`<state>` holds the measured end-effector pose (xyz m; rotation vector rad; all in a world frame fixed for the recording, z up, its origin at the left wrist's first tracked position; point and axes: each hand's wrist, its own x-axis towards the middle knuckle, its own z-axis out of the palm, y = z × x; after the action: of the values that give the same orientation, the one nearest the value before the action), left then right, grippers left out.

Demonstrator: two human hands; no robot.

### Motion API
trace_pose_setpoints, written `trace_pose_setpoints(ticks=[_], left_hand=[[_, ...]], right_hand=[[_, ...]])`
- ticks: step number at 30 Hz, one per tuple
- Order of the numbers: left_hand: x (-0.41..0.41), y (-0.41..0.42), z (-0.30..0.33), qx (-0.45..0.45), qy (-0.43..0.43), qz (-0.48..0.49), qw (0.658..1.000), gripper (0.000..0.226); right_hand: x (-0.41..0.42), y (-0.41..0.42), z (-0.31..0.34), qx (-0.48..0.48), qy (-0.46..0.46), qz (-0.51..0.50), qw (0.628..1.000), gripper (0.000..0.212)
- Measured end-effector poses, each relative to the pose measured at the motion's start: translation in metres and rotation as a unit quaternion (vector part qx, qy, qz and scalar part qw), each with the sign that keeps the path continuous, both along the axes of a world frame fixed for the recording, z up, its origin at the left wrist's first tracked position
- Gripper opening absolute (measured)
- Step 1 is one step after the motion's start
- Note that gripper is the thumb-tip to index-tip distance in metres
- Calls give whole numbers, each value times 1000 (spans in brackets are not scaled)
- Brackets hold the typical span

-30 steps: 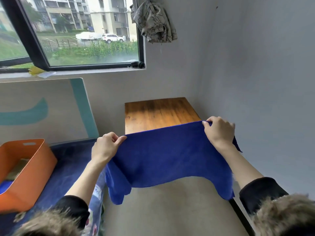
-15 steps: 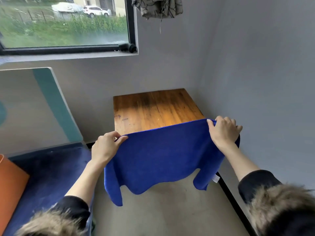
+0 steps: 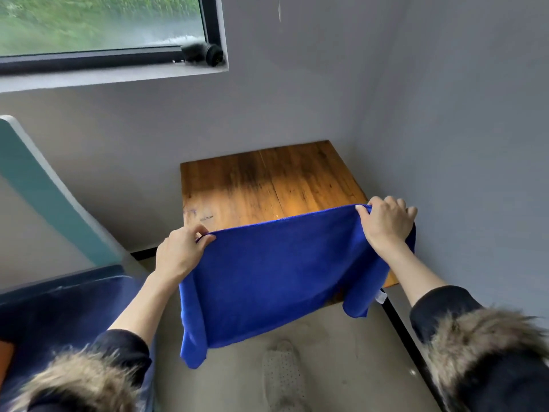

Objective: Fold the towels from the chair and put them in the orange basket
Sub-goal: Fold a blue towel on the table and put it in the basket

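A blue towel (image 3: 276, 278) hangs spread out in the air in front of me, its top edge stretched level over the near edge of a wooden table (image 3: 267, 185). My left hand (image 3: 181, 251) pinches the towel's top left corner. My right hand (image 3: 384, 224) grips the top right corner, fingers curled over the edge. The lower part of the towel hangs loose, with a white tag at its right side. A sliver of the orange basket (image 3: 5, 356) shows at the far left edge. The chair is out of view.
The wooden table stands in the corner between grey walls. A dark blue cushioned seat (image 3: 65, 304) lies at the left with a white and teal board (image 3: 38, 188) behind it. A window (image 3: 101, 28) is up left. A pale shoe (image 3: 282, 379) is on the floor below.
The view has tilted down and turned right, so the orange basket has slid almost out of sight. Both hands have carried the stretched towel forward over the table's near edge.
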<state>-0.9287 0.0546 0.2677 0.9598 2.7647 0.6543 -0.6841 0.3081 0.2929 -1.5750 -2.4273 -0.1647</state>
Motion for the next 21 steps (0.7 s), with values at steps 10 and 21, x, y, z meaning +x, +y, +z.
trace_pose_setpoints(ticks=[10,21], left_hand=[[-91,126,-45,-84,-10,5,996,18],[-108,140,-118,-120,-109,14,987,26]], right_hand=[[-92,123,-66,-39,4,77,996,32],[-137,133,-144,-219,7,149,964,35]])
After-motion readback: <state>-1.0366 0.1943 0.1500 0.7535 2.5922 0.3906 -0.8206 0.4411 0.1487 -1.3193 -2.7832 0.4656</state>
